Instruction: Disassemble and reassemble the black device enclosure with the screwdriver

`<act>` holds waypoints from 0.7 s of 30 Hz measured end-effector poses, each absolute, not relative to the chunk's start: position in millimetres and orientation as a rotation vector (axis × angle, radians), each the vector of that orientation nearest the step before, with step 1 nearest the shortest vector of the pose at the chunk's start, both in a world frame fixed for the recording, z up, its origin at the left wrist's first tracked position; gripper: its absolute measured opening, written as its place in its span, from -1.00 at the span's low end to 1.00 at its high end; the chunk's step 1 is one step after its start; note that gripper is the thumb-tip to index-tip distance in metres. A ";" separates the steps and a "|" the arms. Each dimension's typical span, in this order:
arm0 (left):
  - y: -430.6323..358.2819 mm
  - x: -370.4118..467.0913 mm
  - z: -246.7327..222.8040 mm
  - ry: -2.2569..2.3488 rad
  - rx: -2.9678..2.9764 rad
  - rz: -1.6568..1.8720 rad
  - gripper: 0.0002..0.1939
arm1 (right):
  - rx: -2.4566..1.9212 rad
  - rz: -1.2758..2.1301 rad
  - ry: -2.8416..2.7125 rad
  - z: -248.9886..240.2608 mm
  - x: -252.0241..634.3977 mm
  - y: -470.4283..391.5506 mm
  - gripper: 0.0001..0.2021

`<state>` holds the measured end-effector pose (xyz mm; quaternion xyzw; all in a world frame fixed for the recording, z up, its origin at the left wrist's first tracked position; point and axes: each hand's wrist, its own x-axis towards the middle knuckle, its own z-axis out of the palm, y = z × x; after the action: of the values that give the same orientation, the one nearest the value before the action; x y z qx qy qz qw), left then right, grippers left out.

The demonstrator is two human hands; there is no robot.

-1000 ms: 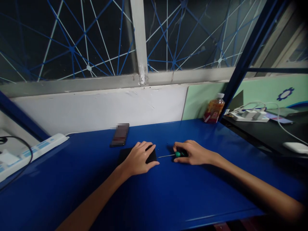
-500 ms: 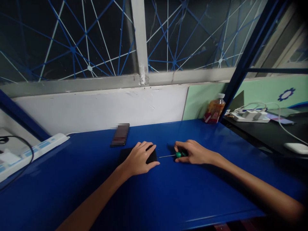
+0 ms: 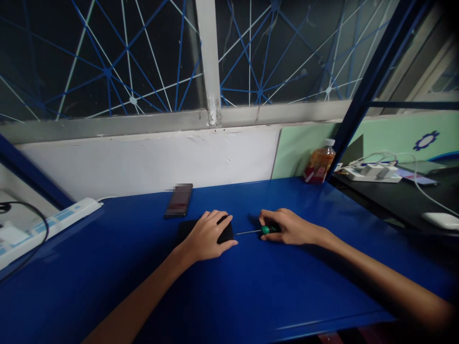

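A flat black rectangular object (image 3: pixel 225 233) lies on the blue table (image 3: pixel 272 296); its exact kind does not show. Across its top rests my left hand (image 3: pixel 210 235), fingers over the far side and thumb by the near right corner, gripping it. My right hand (image 3: pixel 283 226) is closed round the green and black handle of a screwdriver (image 3: pixel 266 230). The thin metal shaft points left, and its tip meets or nearly meets the object's right edge. Tiny dark specks (image 3: pixel 250 213) lie just beyond the shaft, too small to name.
A dark phone (image 3: pixel 179 200) lies behind my left hand. To the left is a white power strip (image 3: pixel 77 212) with a black cable. A bottle of amber drink (image 3: pixel 321 161) stands at the back right, near a blue post. Another white power strip (image 3: pixel 375 172) sits on the black neighbouring desk.
The green screwdriver handle looks slightly turned in my right hand. Both hands and the black object stay in place.
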<state>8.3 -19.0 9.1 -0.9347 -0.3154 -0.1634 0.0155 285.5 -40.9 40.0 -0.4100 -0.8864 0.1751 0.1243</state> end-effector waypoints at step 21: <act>-20.5 9.7 16.1 -0.928 -2.918 -0.521 -0.45 | -1.241 0.289 -2.607 30.2 291.4 -32.7 -0.81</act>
<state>9.7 -20.5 16.1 -0.9393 -0.2988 -0.1677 0.0177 291.4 -32.7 30.2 -0.4246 -0.8920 0.0988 0.1199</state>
